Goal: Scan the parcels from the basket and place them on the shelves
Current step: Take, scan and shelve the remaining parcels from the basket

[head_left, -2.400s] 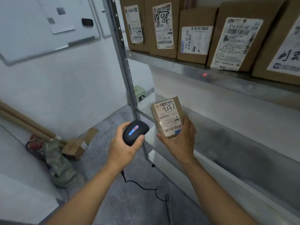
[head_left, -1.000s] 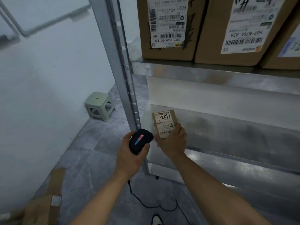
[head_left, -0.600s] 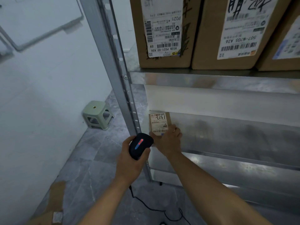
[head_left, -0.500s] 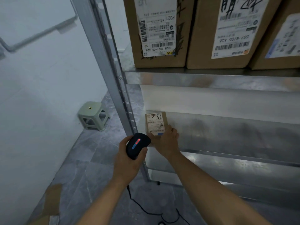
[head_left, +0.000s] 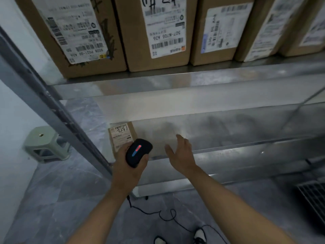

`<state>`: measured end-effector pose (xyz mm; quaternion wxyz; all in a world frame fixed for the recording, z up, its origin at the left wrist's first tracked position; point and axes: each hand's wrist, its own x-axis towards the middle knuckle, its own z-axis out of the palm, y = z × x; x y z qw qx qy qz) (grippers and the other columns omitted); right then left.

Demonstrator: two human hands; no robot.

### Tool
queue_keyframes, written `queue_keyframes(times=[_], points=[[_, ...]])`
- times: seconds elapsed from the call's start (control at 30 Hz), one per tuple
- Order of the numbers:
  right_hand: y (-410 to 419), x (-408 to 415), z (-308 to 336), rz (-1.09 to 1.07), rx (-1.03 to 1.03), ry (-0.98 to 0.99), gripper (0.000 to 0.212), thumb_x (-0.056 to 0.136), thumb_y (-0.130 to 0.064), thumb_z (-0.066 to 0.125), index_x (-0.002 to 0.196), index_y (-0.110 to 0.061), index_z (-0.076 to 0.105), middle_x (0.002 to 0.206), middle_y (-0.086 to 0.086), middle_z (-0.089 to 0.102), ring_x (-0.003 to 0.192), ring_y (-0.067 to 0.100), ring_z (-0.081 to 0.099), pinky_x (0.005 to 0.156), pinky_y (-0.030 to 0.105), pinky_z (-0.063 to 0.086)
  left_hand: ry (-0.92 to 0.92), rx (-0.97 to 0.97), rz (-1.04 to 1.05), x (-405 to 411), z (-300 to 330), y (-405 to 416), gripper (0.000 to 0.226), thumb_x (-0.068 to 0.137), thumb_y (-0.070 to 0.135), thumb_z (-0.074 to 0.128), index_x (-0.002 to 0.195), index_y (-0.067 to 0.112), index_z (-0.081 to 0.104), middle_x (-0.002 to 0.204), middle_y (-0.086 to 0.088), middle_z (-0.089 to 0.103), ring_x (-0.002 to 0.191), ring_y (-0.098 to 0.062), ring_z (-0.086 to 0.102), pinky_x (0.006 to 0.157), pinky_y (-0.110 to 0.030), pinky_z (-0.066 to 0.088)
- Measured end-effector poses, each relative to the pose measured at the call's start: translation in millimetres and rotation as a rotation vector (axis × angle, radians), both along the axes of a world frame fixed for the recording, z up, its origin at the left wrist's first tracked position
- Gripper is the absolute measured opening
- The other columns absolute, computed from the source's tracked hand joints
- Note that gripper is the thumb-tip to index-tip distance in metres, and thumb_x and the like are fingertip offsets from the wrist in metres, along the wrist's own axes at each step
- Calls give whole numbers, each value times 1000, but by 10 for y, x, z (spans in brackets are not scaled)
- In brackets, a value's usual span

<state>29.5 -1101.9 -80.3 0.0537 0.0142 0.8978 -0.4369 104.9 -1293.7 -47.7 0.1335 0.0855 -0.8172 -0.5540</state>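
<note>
1. Standing upright at the left end of the lower grey metal shelf (head_left: 228, 131): small brown cardboard parcel with white label (head_left: 121, 136), right by the shelf's left corner post.
2. Right hand (head_left: 181, 154): fingers straight and spread, holding nothing, apart from the parcel, to its right.
3. Left hand (head_left: 130, 166): fingers wrapped round black handheld scanner with red-blue light strip (head_left: 138, 152), in front of the parcel's lower right corner; contact unclear.
4. Upper shelf: row of large brown cardboard boxes (head_left: 158, 32).

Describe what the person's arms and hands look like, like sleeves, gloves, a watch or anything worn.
Both forearms are bare up to the frame's lower edge: no sleeve shows. The left hand and the right hand wear no gloves. No watch, ring, bracelet or other marking shows on either wrist or on the fingers, though the picture is somewhat blurred.
</note>
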Motion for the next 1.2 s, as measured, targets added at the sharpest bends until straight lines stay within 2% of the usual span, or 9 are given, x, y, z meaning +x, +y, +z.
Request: queue_keyframes(times=[0.13, 0.23, 0.4, 0.5, 0.63, 0.8, 0.93, 1.07, 1.2], points=[[558, 142, 9, -99, 7, 20, 73, 101, -49, 54, 159, -17, 23, 157, 8, 33, 144, 24, 32, 113, 33, 33, -4, 14, -155, -182, -33, 444, 52, 88, 16, 79, 131, 23, 50, 117, 19, 57, 100, 17, 59, 79, -5, 48], [1036, 284, 43, -169, 13, 40, 74, 100, -51, 54, 159, -18, 24, 158, 5, 34, 145, 21, 32, 114, 30, 31, -3, -5, -241, -281, -17, 821, 53, 88, 18, 81, 131, 23, 51, 117, 18, 58, 101, 16, 59, 80, -4, 47], [1824, 609, 163, -271, -10, 53, 78, 94, -60, 58, 157, -25, 29, 158, -3, 36, 144, 18, 35, 118, 42, 36, -8, -14, -367, -366, 45, 1499, 58, 83, 28, 83, 132, 23, 53, 111, 27, 59, 94, 18, 60, 73, -3, 47], [2274, 838, 225, -362, 6, 75, 69, 96, -54, 61, 153, -24, 38, 153, -4, 40, 140, 17, 39, 114, 33, 37, -21, -30, -484, -429, 118, 1958, 58, 82, 31, 86, 130, 32, 53, 107, 25, 64, 92, 13, 64, 74, -5, 49], [2871, 1170, 265, -424, 118, 113, 60, 99, -49, 59, 151, -25, 42, 152, -6, 41, 140, 13, 35, 108, 22, 28, -22, -41, -620, -474, 197, 2655, 62, 76, 47, 85, 128, 37, 53, 107, 22, 67, 93, 8, 66, 74, -6, 50], [3664, 1552, 258, -547, 137, 115, 55, 98, -47, 60, 146, -22, 49, 143, -4, 50, 136, 13, 42, 111, 30, 36, -30, -68, -784, -442, 200, 3520, 55, 82, 30, 86, 126, 37, 54, 101, 23, 68, 90, 7, 66, 71, -7, 50], [4269, 1898, 122, -722, 111, 101, 37, 98, -38, 63, 129, -18, 64, 124, -5, 61, 120, 16, 56, 101, 32, 46, -14, -106, -905, -400, 186, 4142, 56, 82, 26, 87, 126, 35, 55, 98, 39, 65, 89, 7, 67, 72, -10, 53], [4677, 2172, 61, -902, 67, 116, 27, 97, -28, 65, 120, -14, 68, 116, -2, 64, 111, 15, 58, 99, 30, 46, 6, -122, -1003, -393, 183, 4733, 57, 75, 36, 88, 121, 43, 56, 100, 38, 66, 91, 6, 68, 72, -7, 50], [4986, 2254, 168, -1022, 9, 154, 27, 97, -26, 65, 121, -14, 67, 116, -2, 64, 110, 13, 58, 98, 29, 46, 32, -131, -1118, -458, 177, 5369, 61, 72, 40, 85, 126, 34, 57, 103, 40, 64, 92, 7, 67, 72, -5, 48]])
